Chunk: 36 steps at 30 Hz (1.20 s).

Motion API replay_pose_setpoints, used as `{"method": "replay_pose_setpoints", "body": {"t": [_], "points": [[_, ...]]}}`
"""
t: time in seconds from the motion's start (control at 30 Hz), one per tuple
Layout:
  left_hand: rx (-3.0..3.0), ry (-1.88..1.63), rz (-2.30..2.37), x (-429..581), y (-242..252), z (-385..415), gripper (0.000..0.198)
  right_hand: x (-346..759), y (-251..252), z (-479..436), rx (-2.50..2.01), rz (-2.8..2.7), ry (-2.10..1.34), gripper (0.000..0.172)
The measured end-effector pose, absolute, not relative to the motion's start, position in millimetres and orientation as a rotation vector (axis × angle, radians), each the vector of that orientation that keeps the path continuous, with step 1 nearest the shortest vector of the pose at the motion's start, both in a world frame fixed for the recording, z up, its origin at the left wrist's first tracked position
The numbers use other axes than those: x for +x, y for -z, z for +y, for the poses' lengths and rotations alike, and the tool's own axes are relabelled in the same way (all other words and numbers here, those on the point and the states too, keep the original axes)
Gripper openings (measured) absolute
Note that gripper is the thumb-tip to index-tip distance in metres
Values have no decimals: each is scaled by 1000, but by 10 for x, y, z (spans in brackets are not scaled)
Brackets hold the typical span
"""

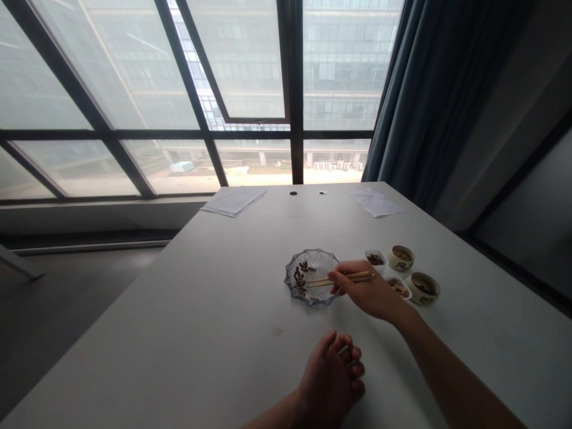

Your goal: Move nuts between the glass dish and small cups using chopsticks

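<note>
My right hand (364, 292) grips a pair of wooden chopsticks (319, 280). Their tips point left into a clear glass bowl with a scalloped rim (290, 290), beside several small, dark brown, elongated pieces (300, 279). Whether the tips pinch a piece is too small to tell. Nearer to me, my left hand (333, 375) rests on the table, fingers loosely curled and slightly apart, with nothing visible in it. Just past my right hand stands a white dish of dark reddish-brown pieces (375, 258). Another white dish holds tan pieces (397, 287), partly hidden by that hand.
Two cream cups with dark markings, a farther one (401, 258) and a nearer one (424, 290), stand right of the dishes. Paper sheets lie at the white table's (201, 322) far left (235, 201) and far right (378, 202). Two small round items sit near the far edge, before the windows.
</note>
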<state>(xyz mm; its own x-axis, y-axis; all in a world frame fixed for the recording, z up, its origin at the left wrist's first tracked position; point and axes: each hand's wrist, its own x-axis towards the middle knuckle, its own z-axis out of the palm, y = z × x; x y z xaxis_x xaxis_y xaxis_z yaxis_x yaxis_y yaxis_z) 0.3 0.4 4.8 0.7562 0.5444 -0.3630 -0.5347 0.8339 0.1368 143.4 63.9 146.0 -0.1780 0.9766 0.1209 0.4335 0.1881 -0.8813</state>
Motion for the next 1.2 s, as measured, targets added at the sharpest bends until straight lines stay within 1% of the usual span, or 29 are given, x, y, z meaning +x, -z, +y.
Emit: {"method": "replay_pose_setpoints", "body": {"t": [0.23,0.43,0.53,0.67,0.87,1.0,1.2], "points": [[20,-584,388,7,-45,5,23,1320,-1200,724,-1274,-1701,-967,42],[22,-582,385,5,-30,8,22,1292,-1113,750,-1300,-1603,-948,44],[21,-582,381,-1,-37,5,22,1323,-1181,731,-1319,-1581,-919,44],[16,-588,370,-10,-44,-8,22,1464,-1408,675,-1324,-1524,-821,46],[21,-593,383,-13,-33,-19,22,1956,-1718,608,-1448,-1202,-519,45],[26,-593,383,-12,-36,-8,22,2333,-1755,607,-1532,-1075,-332,41],[27,-587,379,-18,-31,2,22,2531,-1658,655,-1587,-1122,-296,37]]}}
